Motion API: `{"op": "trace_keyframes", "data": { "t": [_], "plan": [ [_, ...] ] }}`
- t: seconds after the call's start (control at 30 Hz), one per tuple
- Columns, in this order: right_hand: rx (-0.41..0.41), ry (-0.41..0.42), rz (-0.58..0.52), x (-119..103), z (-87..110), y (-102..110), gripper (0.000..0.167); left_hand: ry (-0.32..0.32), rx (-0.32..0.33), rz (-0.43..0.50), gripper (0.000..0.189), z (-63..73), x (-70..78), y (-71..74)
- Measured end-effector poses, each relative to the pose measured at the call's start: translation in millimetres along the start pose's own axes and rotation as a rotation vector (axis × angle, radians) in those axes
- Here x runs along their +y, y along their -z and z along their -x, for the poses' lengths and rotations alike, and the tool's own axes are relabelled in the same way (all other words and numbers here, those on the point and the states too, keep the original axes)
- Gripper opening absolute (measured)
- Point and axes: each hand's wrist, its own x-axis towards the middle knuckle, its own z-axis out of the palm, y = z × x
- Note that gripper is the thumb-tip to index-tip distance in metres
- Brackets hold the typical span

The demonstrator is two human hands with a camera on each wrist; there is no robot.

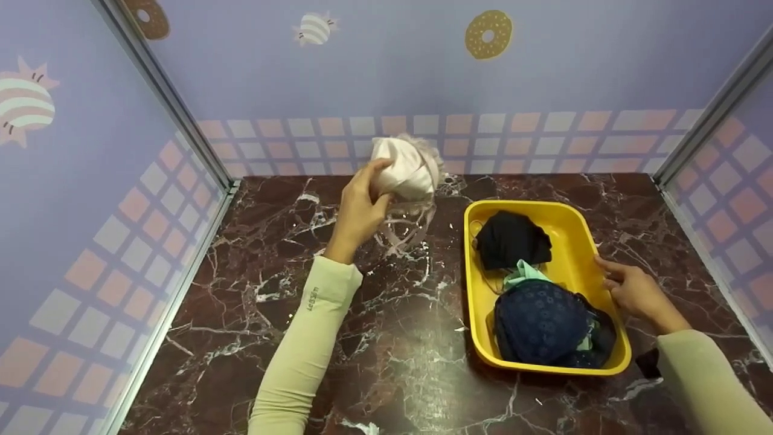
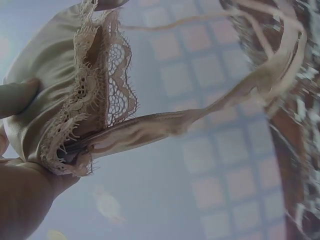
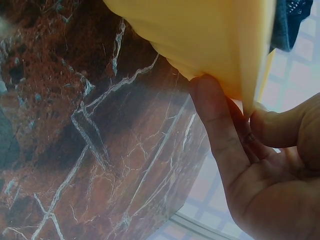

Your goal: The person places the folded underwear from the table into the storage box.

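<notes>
My left hand (image 1: 360, 208) grips a cream satin bra (image 1: 406, 172) with lace trim, held up above the table near the back wall. In the left wrist view, thumb and fingers press into the cup of the bra (image 2: 45, 65), and its straps trail off to the right. On the other side, my right hand (image 1: 637, 290) pinches the right rim of a yellow plastic basin (image 1: 570, 229). The right wrist view has the thumb on one side of the rim and fingers against the outer wall. Inside the basin lie a dark navy bra (image 1: 540, 320), a black garment (image 1: 513, 240) and a mint-green piece of fabric (image 1: 524, 273).
The basin stands on a dark red marbled table (image 1: 386, 356) with white veins. Lilac patterned panels enclose the left, right and back, including the back wall (image 1: 392, 60). Metal strips (image 1: 163, 96) run along the corners.
</notes>
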Motion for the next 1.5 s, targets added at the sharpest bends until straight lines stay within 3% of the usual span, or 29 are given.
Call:
{"op": "trace_keyframes", "data": {
  "t": [0.1,0.23,0.43,0.67,0.8,1.0,1.1,1.23,1.37,1.5],
  "plan": [
    [0.006,-0.011,-0.005,0.1,0.3,3.1,0.057,-0.037,-0.015,0.024,0.054,-7.1,18.2,-9.6],
    [-0.001,-0.040,-0.026,0.6,-0.5,6.1,0.057,-0.040,-0.044,0.078,0.055,-14.5,40.3,-24.7],
    [0.040,0.007,0.101,1.0,-2.2,6.3,0.054,-0.050,-0.065,0.156,0.056,-24.1,69.1,-54.0],
    [0.046,0.004,0.064,1.5,-5.7,-4.0,0.054,-0.100,-0.149,0.180,0.056,-26.4,89.7,-93.2],
    [0.054,0.013,0.074,-0.1,-7.7,-11.1,0.053,-0.124,-0.215,0.136,0.057,-22.1,88.8,-119.5],
    [0.059,0.007,0.070,-3.0,-10.6,-12.6,0.054,-0.183,-0.217,0.123,0.055,-15.7,81.8,-158.4],
    [0.068,0.018,0.076,-3.9,-10.8,-10.6,0.054,-0.168,-0.240,0.106,0.054,-13.6,77.4,-175.0],
    [0.078,0.009,0.086,-3.4,-8.5,-7.8,0.055,-0.062,-0.329,0.031,0.052,-10.2,64.7,-196.2],
    [0.072,-0.016,0.063,-1.6,-4.7,-5.2,0.054,0.090,-0.435,-0.119,0.052,-6.8,47.6,-214.5],
    [0.083,-0.016,0.058,-0.7,-1.8,-0.2,0.055,0.177,-0.550,-0.270,0.052,-6.4,37.8,-224.5]
  ]
}}
